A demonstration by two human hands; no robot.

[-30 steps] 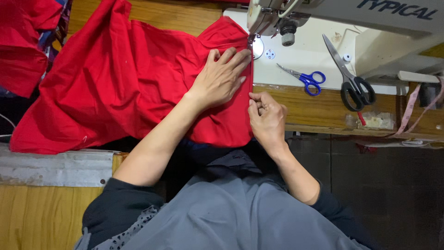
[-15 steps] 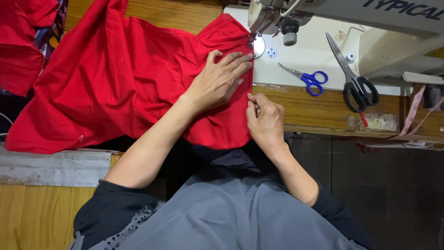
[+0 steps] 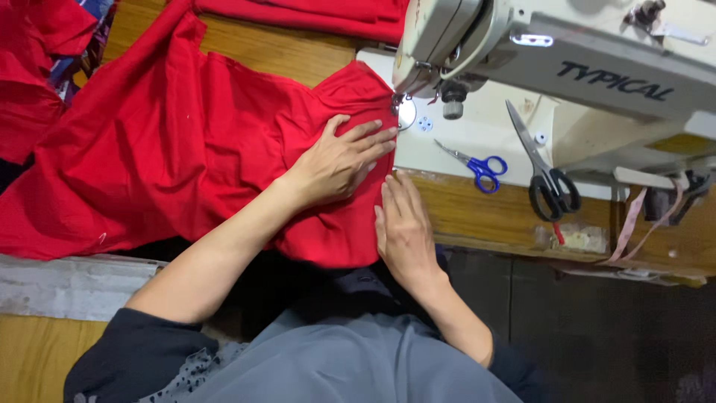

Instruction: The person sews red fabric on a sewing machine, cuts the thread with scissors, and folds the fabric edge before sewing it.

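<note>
A large piece of red fabric [image 3: 171,157] is spread over the wooden table and hangs over its front edge. My left hand [image 3: 339,160] lies flat on it with fingers spread, fingertips close to the needle area [image 3: 403,112] of a white sewing machine [image 3: 552,60]. My right hand [image 3: 403,227] rests on the fabric's right edge at the table's front, fingers together and pointing toward the needle. Neither hand grips anything; both press the cloth down.
Small blue-handled scissors [image 3: 477,166] and large black-handled shears [image 3: 548,179] lie on the machine bed right of the needle. More red cloth [image 3: 37,82] is piled at the far left and along the back [image 3: 313,15]. A pink tape [image 3: 630,224] hangs at the right.
My right hand has flattened, its fingers now stretched toward the needle. My left hand stays flat on the cloth. The camera view has shifted slightly.
</note>
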